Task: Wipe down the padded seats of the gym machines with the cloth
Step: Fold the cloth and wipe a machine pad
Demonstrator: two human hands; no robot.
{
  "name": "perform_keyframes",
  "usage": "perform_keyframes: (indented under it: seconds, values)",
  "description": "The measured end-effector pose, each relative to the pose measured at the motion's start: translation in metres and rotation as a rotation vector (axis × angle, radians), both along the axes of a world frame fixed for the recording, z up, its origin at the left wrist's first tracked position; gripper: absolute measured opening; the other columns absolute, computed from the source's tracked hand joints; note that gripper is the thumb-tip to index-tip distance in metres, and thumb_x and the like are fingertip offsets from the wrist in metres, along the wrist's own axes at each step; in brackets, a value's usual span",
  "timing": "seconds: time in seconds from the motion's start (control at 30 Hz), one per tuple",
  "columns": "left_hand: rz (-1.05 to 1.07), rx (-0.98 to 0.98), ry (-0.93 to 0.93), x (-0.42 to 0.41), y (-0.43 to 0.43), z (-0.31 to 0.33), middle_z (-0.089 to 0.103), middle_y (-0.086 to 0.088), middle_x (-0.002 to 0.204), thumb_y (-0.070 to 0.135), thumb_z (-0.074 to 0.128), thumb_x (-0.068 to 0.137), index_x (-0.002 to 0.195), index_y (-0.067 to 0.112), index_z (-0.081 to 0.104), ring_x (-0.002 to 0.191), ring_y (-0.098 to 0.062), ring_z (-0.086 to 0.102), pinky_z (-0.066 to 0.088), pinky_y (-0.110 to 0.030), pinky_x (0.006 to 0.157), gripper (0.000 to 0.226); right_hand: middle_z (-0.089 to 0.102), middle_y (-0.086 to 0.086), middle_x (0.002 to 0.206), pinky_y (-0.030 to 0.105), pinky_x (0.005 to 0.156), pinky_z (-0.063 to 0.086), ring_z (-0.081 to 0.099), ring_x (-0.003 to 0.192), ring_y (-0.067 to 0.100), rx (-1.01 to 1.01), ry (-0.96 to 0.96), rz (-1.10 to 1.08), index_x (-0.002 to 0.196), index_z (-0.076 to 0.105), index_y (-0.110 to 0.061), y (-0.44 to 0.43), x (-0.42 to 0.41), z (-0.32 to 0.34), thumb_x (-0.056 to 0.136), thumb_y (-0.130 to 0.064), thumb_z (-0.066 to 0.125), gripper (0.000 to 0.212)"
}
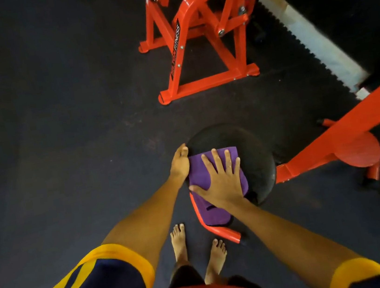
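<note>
Lengthwise, cloth (197, 174) runs near-to-far across seat (255, 154).

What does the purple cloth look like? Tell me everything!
The purple cloth is plain, soft-looking fabric folded into a rough rectangle. It lies on the black round seat, its near end hanging off the rim by an orange bar. The right hand presses on it, fingers spread. The left hand touches its left edge at the seat's rim.
</note>
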State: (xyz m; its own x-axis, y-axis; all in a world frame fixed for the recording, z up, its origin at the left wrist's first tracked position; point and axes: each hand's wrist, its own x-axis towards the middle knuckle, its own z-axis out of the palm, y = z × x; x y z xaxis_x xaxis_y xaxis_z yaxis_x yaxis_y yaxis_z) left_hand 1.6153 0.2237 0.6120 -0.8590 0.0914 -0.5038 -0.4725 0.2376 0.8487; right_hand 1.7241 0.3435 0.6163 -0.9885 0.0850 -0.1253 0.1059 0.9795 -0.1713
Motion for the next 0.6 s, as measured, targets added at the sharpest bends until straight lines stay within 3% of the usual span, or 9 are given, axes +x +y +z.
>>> perform_keyframes:
  seconds: [0.1,0.17,0.3,0.4,0.53,0.6]
  values:
    - [0.050,0.159,-0.055,-0.004,0.008,-0.012,0.045,-0.001,0.153,0.036,0.035,0.110,0.153,0.018,0.042,0.141,-0.018,0.042,0.032,-0.035,0.120,0.047,0.011,0.009,0.170,0.069,0.120,-0.001,0.005,0.154,0.046,0.028,-0.032,0.043,0.162,0.017,-0.033,0.005,-0.015,-0.004,0.087,-0.081,0.026,0.089]
    - [0.127,0.224,-0.069,-0.006,0.009,-0.031,0.051,0.000,0.149,0.048,0.042,0.100,0.147,0.023,0.050,0.137,-0.016,0.048,0.033,-0.038,0.120,0.054,0.016,0.006,0.170,0.072,0.119,0.008,0.006,0.154,0.046,0.000,-0.026,0.060,0.161,0.024,-0.035,0.023,-0.029,-0.004,0.095,-0.067,0.029,0.074]
    - [0.094,0.131,-0.049,-0.009,0.009,-0.059,0.048,0.002,0.154,0.065,0.037,0.086,0.148,0.033,0.049,0.141,-0.017,0.044,0.029,-0.045,0.123,0.071,0.012,0.004,0.171,0.069,0.121,0.003,0.001,0.156,0.042,-0.033,-0.084,-0.091,0.161,0.023,-0.038,0.075,-0.092,0.003,0.103,-0.053,0.041,0.062]
    - [0.079,0.028,0.024,-0.006,0.011,-0.040,0.047,0.001,0.155,0.054,0.029,0.097,0.150,0.030,0.048,0.141,-0.019,0.042,0.029,-0.041,0.122,0.061,0.014,0.000,0.171,0.068,0.120,0.000,0.000,0.156,0.039,-0.081,-0.130,-0.140,0.160,0.024,-0.039,0.069,-0.135,0.010,0.102,-0.052,0.043,0.062]
    - [0.175,0.058,0.012,-0.006,0.012,-0.044,0.059,-0.011,0.143,0.033,0.035,0.107,0.141,0.014,0.059,0.134,-0.026,0.052,0.037,-0.045,0.117,0.046,0.023,-0.002,0.169,0.062,0.124,0.001,0.009,0.157,0.033,-0.038,-0.093,0.191,0.159,0.030,-0.036,0.024,-0.103,0.006,0.098,-0.056,0.033,0.064]
    - [0.165,0.082,0.026,-0.004,0.010,-0.051,0.060,-0.006,0.142,0.038,0.035,0.099,0.140,0.020,0.060,0.133,-0.021,0.054,0.038,-0.043,0.117,0.051,0.025,0.000,0.168,0.057,0.126,0.003,0.012,0.157,0.032,-0.038,-0.063,0.276,0.160,0.030,-0.031,0.025,-0.065,0.004,0.098,-0.057,0.027,0.067]
